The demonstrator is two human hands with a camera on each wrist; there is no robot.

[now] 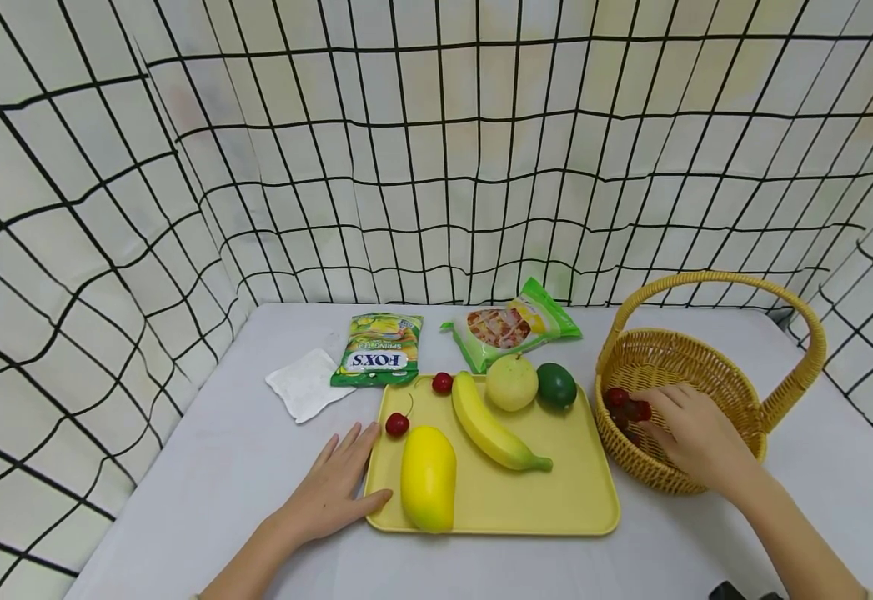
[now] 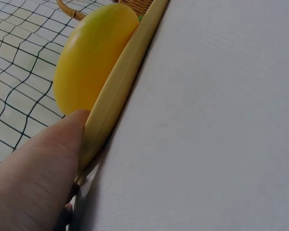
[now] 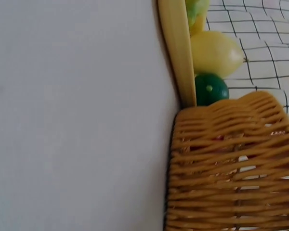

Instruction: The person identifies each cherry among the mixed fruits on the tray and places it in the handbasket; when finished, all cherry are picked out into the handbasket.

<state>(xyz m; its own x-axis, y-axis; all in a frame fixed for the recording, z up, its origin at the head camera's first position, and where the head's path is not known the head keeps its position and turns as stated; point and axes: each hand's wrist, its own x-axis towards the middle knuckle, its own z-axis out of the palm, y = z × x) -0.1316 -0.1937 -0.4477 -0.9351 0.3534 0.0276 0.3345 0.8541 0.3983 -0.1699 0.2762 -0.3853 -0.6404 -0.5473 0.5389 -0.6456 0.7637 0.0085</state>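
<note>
your left grip (image 1: 334,493) has its fingers spread and nearly straight, curled round nothing, its thumb resting on the left rim of the pale yellow tray (image 1: 534,510). your right grip (image 1: 694,429) is down inside the wicker basket (image 1: 642,468), fingers bent and pinching a dark red fruit (image 1: 637,411) too small to name; other dark red fruits (image 1: 616,397) sit just beside its fingertips. just right of your left thumb lies a yellow mango (image 1: 428,479), with a cherry (image 1: 397,425) past it and a second cherry (image 1: 442,383) farther on. between your grips a banana (image 1: 496,435) slants across the tray; beyond it a pear (image 1: 511,382) and a dark green avocado (image 1: 557,386) sit near the far edge. past your left grip, on the white tabletop (image 1: 203,500), lie a white packet (image 1: 307,383) and a green fox's bag (image 1: 378,348); a green snack bag (image 1: 514,327) lies behind the pear. farthest off rises a black-gridded white backdrop (image 1: 460,196).
</note>
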